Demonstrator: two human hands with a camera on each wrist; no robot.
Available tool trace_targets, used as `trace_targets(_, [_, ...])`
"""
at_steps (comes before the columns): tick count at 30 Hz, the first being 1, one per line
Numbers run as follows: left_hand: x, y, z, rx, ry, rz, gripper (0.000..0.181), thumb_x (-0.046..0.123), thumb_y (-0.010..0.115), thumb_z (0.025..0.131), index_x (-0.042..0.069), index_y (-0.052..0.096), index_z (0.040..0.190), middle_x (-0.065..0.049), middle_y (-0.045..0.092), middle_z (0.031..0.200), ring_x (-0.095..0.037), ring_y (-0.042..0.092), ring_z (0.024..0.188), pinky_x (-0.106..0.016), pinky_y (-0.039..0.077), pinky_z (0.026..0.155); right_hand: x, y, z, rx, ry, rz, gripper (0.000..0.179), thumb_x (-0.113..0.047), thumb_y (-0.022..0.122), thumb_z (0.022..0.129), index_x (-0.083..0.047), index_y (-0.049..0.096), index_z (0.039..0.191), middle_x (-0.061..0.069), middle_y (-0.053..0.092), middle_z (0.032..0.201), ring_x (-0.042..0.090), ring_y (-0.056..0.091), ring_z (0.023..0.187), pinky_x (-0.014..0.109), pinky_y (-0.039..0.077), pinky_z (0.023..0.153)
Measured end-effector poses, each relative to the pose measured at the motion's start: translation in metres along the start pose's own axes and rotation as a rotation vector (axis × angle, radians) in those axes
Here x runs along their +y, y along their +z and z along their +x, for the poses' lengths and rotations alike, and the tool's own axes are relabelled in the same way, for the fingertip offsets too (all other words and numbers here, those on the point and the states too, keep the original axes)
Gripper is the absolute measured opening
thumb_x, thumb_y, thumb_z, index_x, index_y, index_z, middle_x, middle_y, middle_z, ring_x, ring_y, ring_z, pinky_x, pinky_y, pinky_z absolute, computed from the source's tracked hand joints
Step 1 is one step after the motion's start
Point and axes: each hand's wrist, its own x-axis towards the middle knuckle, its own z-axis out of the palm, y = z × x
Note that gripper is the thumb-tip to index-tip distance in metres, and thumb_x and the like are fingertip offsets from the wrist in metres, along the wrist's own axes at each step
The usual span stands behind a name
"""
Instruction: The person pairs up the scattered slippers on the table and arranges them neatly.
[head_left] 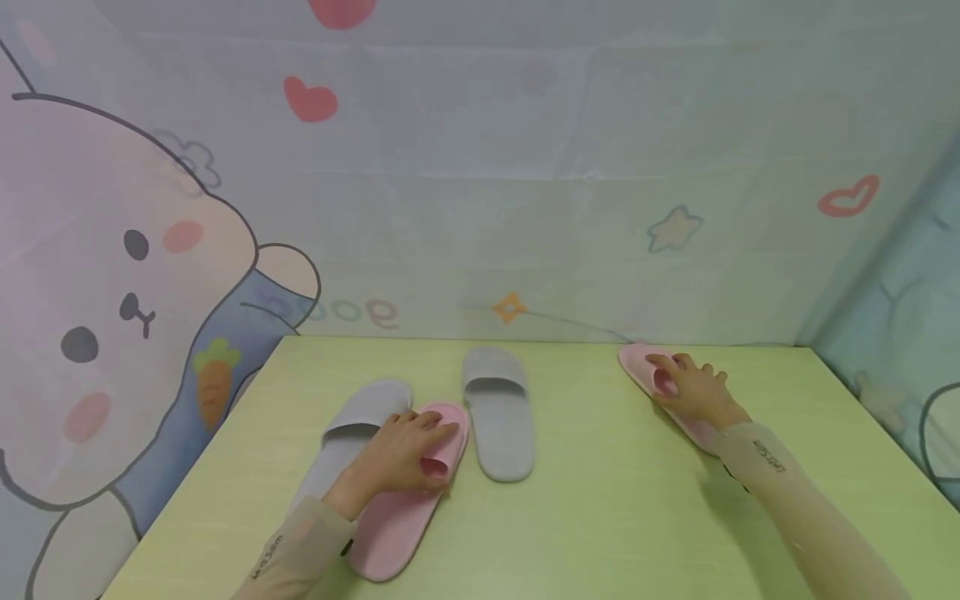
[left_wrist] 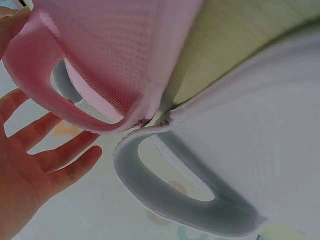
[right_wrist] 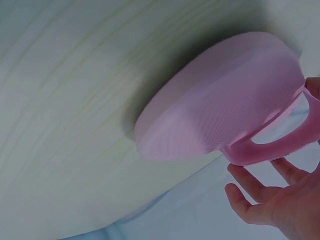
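On the left, my left hand [head_left: 397, 454] grips the strap of a pink slipper [head_left: 390, 533], its fingers over the top. The left wrist view has the thumb at one side of the pink strap [left_wrist: 30, 75] and the spread fingers [left_wrist: 70, 152] at the other. My right hand [head_left: 696, 395] holds the strap of the second pink slipper [head_left: 636, 360] near the table's back right. In the right wrist view this slipper's sole [right_wrist: 215, 105] lies on the table, with fingertips at the strap's edge [right_wrist: 245, 156].
One grey slipper [head_left: 367, 404] lies left of the left pink one, partly hidden by the arm and close against it. Another grey slipper [head_left: 504, 433] lies near the middle. The pale green table [head_left: 600, 517] ends at a printed cloth backdrop [head_left: 525, 167].
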Motion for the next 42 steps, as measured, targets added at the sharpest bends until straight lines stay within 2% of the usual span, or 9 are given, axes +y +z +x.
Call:
trace_targets(11, [0.001, -0.002, -0.001, 0.023, 0.000, -0.007, 0.070, 0.051, 0.071, 0.063, 0.020, 0.051, 0.123, -0.010, 0.055, 0.117, -0.032, 0.052, 0.098, -0.050, 0.041, 0.083, -0.003, -0.003, -0.004, -0.022, 0.004, -0.013, 0.062, -0.034, 0.060, 0.081, -0.019, 0.031, 0.133, 0.030, 0.038, 0.126, 0.058, 0.045, 0.090, 0.074, 0.028, 0.074])
trace_targets(19, [0.004, -0.003, 0.001, 0.031, 0.000, 0.010, 0.070, 0.053, 0.069, 0.064, 0.021, 0.050, 0.124, -0.009, 0.055, 0.117, -0.029, 0.053, 0.096, -0.049, 0.041, 0.084, -0.003, -0.001, -0.005, -0.009, 0.002, -0.018, 0.060, -0.034, 0.060, 0.080, -0.021, 0.034, 0.133, 0.028, 0.039, 0.124, 0.052, 0.046, 0.083, 0.071, 0.029, 0.072])
trace_targets(25, [0.009, -0.005, 0.003, 0.059, 0.032, 0.011, 0.068, 0.054, 0.067, 0.066, 0.023, 0.050, 0.124, -0.008, 0.055, 0.115, -0.027, 0.052, 0.091, -0.045, 0.041, 0.078, 0.003, 0.002, -0.005, -0.019, 0.000, -0.025, 0.063, -0.036, 0.060, 0.079, -0.021, 0.031, 0.133, 0.029, 0.039, 0.125, 0.059, 0.045, 0.090, 0.075, 0.027, 0.074])
trace_targets(30, [0.013, -0.005, 0.006, 0.063, 0.035, 0.015, 0.069, 0.055, 0.066, 0.066, 0.023, 0.049, 0.125, -0.007, 0.054, 0.117, -0.026, 0.051, 0.092, -0.045, 0.041, 0.080, 0.002, 0.002, -0.006, -0.015, -0.003, -0.036, 0.062, -0.036, 0.061, 0.079, -0.022, 0.032, 0.132, 0.028, 0.040, 0.123, 0.056, 0.047, 0.084, 0.072, 0.030, 0.071])
trace_targets(35, [0.018, -0.006, 0.009, 0.064, 0.050, 0.022, 0.069, 0.056, 0.065, 0.066, 0.023, 0.049, 0.125, -0.007, 0.055, 0.116, -0.026, 0.053, 0.092, -0.042, 0.041, 0.074, -0.001, 0.000, -0.009, -0.013, 0.002, -0.032, 0.060, -0.035, 0.060, 0.079, -0.022, 0.034, 0.131, 0.028, 0.040, 0.123, 0.052, 0.046, 0.080, 0.069, 0.031, 0.069])
trace_targets(42, [0.024, -0.006, 0.013, 0.066, 0.082, 0.006, 0.068, 0.055, 0.065, 0.067, 0.023, 0.049, 0.124, -0.005, 0.053, 0.114, -0.024, 0.052, 0.090, -0.037, 0.042, 0.070, -0.004, -0.001, -0.011, -0.026, 0.001, -0.036, 0.063, -0.037, 0.060, 0.080, -0.021, 0.031, 0.133, 0.030, 0.038, 0.124, 0.057, 0.046, 0.087, 0.074, 0.030, 0.073])
